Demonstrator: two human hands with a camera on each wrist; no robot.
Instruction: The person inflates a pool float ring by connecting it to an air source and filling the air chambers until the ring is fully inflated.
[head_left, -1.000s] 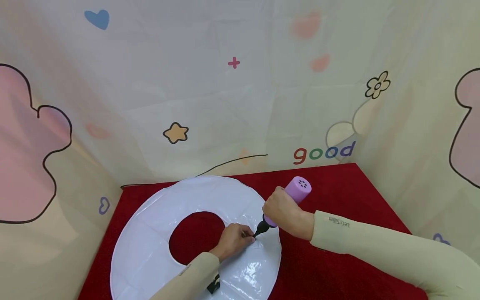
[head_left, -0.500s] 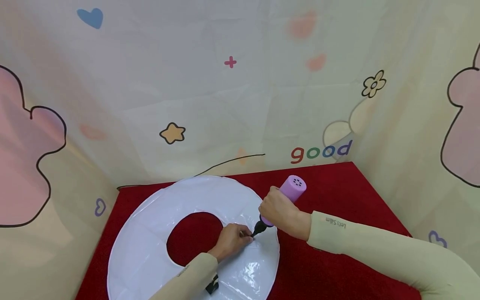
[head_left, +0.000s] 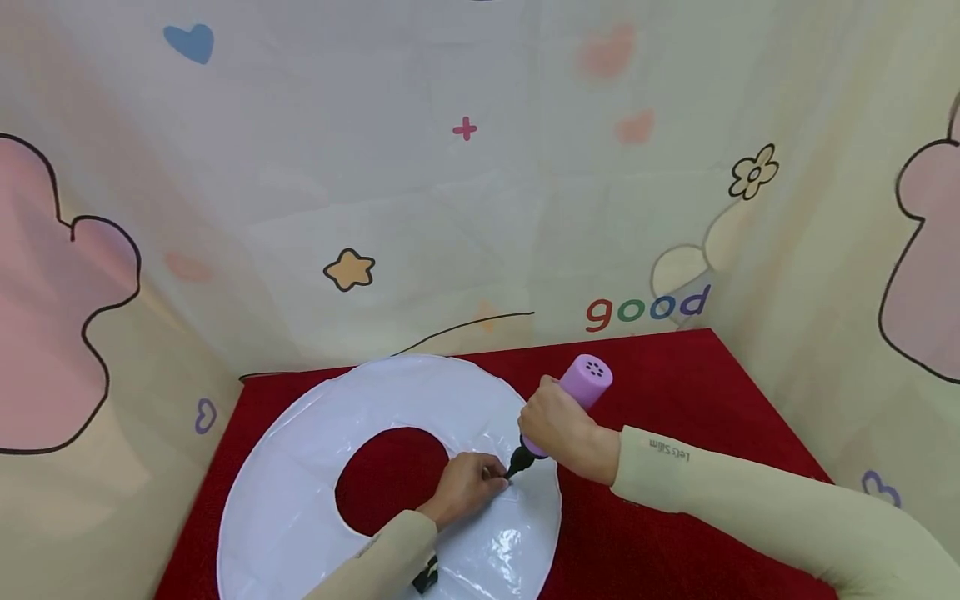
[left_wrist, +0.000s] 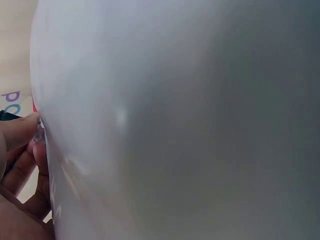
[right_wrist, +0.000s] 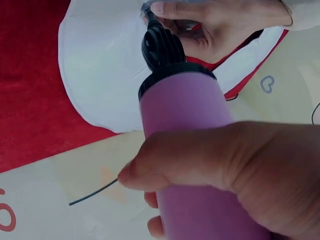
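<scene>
A white inflatable swim ring (head_left: 273,475) lies on the red cloth, its surface rounded and glossy. My left hand (head_left: 467,487) is over its right side and pinches the clear valve (left_wrist: 39,132) between thumb and fingers. My right hand (head_left: 561,432) grips a purple air pump (head_left: 587,381), thumb and fingers wrapped round the body. The pump slants down to the left, and its black nozzle (right_wrist: 161,46) ends in the valve at the left fingertips. Holes show in the pump's raised end. In the left wrist view the ring's wall fills most of the picture.
Red cloth (head_left: 675,383) covers the table, and shows through the ring's hole. Pale printed curtains (head_left: 420,192) stand behind and on both sides, close to the table's edges. A small dark piece (head_left: 426,575) sits beside the left sleeve, over the ring.
The view shifts slightly. Both hands, the pump and the ring keep the same places relative to one another.
</scene>
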